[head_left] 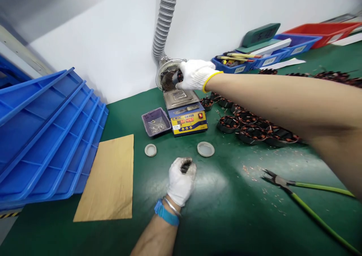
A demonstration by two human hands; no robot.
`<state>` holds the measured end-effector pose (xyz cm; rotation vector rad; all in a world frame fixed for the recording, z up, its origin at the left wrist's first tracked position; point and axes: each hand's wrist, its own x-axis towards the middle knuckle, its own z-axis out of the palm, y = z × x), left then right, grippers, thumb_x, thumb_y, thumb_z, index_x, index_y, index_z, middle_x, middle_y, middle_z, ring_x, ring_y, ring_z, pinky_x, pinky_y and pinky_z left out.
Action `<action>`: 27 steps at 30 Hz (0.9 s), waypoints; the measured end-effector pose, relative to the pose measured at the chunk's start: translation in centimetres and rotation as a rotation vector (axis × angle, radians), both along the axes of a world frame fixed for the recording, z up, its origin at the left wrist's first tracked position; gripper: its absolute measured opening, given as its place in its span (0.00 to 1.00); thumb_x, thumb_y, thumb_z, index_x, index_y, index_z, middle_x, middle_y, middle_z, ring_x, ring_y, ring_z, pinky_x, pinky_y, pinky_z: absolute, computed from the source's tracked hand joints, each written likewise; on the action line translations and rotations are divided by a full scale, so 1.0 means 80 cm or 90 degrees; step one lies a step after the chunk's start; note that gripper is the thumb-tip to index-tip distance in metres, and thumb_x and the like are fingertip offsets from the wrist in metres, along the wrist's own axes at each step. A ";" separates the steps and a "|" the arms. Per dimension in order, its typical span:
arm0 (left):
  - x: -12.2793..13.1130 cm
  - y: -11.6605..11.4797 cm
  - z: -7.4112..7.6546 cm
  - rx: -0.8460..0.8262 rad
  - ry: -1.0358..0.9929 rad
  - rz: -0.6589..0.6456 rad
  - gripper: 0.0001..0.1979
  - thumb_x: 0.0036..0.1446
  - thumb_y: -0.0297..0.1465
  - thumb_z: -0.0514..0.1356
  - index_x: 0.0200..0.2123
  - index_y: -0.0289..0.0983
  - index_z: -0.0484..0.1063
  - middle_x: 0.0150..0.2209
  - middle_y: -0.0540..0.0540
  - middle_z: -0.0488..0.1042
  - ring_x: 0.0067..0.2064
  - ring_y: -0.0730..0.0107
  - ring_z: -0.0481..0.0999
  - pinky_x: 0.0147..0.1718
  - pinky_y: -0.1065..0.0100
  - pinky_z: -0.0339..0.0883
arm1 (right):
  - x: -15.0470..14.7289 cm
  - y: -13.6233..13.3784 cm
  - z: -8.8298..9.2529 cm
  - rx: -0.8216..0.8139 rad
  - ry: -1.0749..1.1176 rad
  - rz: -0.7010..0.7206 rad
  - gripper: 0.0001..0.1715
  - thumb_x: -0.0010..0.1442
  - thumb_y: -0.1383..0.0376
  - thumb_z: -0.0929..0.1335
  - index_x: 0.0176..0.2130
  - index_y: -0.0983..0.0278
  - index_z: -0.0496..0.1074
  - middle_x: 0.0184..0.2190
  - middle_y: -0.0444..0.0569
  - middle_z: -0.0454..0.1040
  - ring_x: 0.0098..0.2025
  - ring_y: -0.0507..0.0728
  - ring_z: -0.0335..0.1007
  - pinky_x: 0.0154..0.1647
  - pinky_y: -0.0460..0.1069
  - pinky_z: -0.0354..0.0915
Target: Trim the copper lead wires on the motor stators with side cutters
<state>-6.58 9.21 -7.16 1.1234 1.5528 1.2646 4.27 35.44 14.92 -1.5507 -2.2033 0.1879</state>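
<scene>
A dark wound coil [178, 76] is gripped in the gloved fingers of the right hand [195, 74], which is stretched out over the metal bath of the solder pot [185, 112]; held there, the coil sits just in front of the round fan grille [167, 77] at the end of the ribbed hose [164, 20], presumably so that fumes are drawn away. The coil looks small, ring-shaped and dark, though most of it is hidden by the glove. A second dark coil [186, 166] is enclosed by the curled fingers of the left hand [181, 180], which rests low on the green counter [226, 210], near the body. 2 round lids [205, 149] lie between that hand and the pot. More copper-wound coils [254, 129] are lined up under the outstretched arm, within easy reach. Green-handled cutters [278, 180] lie to the right, among scattered wire trimmings.
</scene>
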 end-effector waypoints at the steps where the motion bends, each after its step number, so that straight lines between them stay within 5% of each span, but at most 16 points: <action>1: 0.000 0.000 0.000 0.002 -0.004 0.005 0.06 0.60 0.24 0.69 0.39 0.37 0.85 0.38 0.45 0.85 0.40 0.63 0.84 0.46 0.63 0.80 | 0.007 -0.007 0.008 0.002 0.005 -0.014 0.37 0.63 0.54 0.78 0.61 0.76 0.73 0.64 0.65 0.78 0.70 0.76 0.72 0.69 0.73 0.66; 4: 0.003 -0.005 0.001 0.012 -0.019 0.020 0.04 0.60 0.26 0.70 0.40 0.36 0.84 0.39 0.44 0.85 0.42 0.62 0.84 0.48 0.62 0.80 | 0.036 -0.043 0.014 0.001 0.012 -0.073 0.40 0.65 0.49 0.77 0.65 0.69 0.71 0.62 0.65 0.79 0.66 0.77 0.76 0.66 0.75 0.71; 6: 0.013 -0.017 0.004 0.010 -0.056 0.019 0.10 0.57 0.28 0.73 0.43 0.36 0.83 0.42 0.42 0.86 0.42 0.61 0.84 0.48 0.61 0.80 | 0.061 -0.086 -0.008 -0.011 0.062 -0.078 0.38 0.65 0.48 0.78 0.65 0.61 0.70 0.61 0.61 0.81 0.62 0.75 0.79 0.65 0.75 0.74; 9: 0.042 -0.045 0.015 0.003 -0.186 -0.003 0.30 0.49 0.33 0.80 0.56 0.37 0.79 0.56 0.36 0.84 0.46 0.58 0.85 0.48 0.59 0.82 | 0.096 -0.175 -0.080 -0.049 0.319 0.027 0.40 0.58 0.57 0.80 0.65 0.53 0.69 0.61 0.57 0.81 0.58 0.71 0.82 0.64 0.72 0.78; 11: 0.069 -0.063 0.027 0.016 -0.288 -0.036 0.41 0.46 0.37 0.82 0.63 0.38 0.75 0.64 0.33 0.80 0.52 0.53 0.85 0.51 0.57 0.83 | 0.111 -0.243 -0.138 -0.082 0.353 0.054 0.44 0.55 0.58 0.79 0.66 0.54 0.66 0.58 0.55 0.82 0.54 0.70 0.85 0.56 0.67 0.83; 14: 0.109 -0.077 0.046 0.019 -0.372 -0.074 0.38 0.50 0.42 0.82 0.61 0.40 0.75 0.64 0.35 0.81 0.59 0.46 0.84 0.59 0.52 0.82 | 0.118 -0.332 -0.206 -0.031 0.371 0.053 0.44 0.59 0.58 0.77 0.69 0.52 0.64 0.59 0.56 0.80 0.57 0.72 0.84 0.56 0.66 0.83; 16: 0.128 -0.079 0.053 -0.004 -0.388 -0.067 0.30 0.56 0.44 0.79 0.57 0.41 0.77 0.60 0.37 0.84 0.59 0.46 0.85 0.62 0.50 0.81 | 0.120 -0.369 -0.232 0.040 0.337 0.000 0.36 0.65 0.59 0.71 0.69 0.50 0.65 0.59 0.59 0.79 0.59 0.73 0.83 0.59 0.68 0.82; 19: 0.139 -0.080 0.052 -0.048 -0.411 -0.036 0.23 0.54 0.39 0.78 0.50 0.41 0.77 0.54 0.41 0.87 0.57 0.49 0.86 0.64 0.50 0.79 | 0.145 -0.387 -0.248 0.051 0.220 0.018 0.40 0.62 0.62 0.69 0.71 0.50 0.65 0.60 0.60 0.78 0.62 0.74 0.81 0.62 0.69 0.80; 22: 0.131 -0.085 0.041 -0.106 -0.421 -0.019 0.24 0.44 0.31 0.80 0.44 0.41 0.76 0.43 0.46 0.86 0.46 0.57 0.85 0.55 0.54 0.82 | 0.210 -0.381 -0.258 0.001 0.087 0.102 0.51 0.55 0.56 0.73 0.74 0.52 0.62 0.65 0.61 0.76 0.65 0.77 0.79 0.61 0.71 0.80; 27: 0.102 -0.098 0.029 -0.185 -0.428 -0.042 0.39 0.31 0.27 0.80 0.51 0.40 0.74 0.43 0.49 0.82 0.36 0.67 0.78 0.38 0.63 0.78 | 0.334 -0.373 -0.296 0.038 -0.111 -0.034 0.56 0.50 0.42 0.76 0.72 0.47 0.62 0.65 0.75 0.74 0.64 0.90 0.74 0.57 0.80 0.74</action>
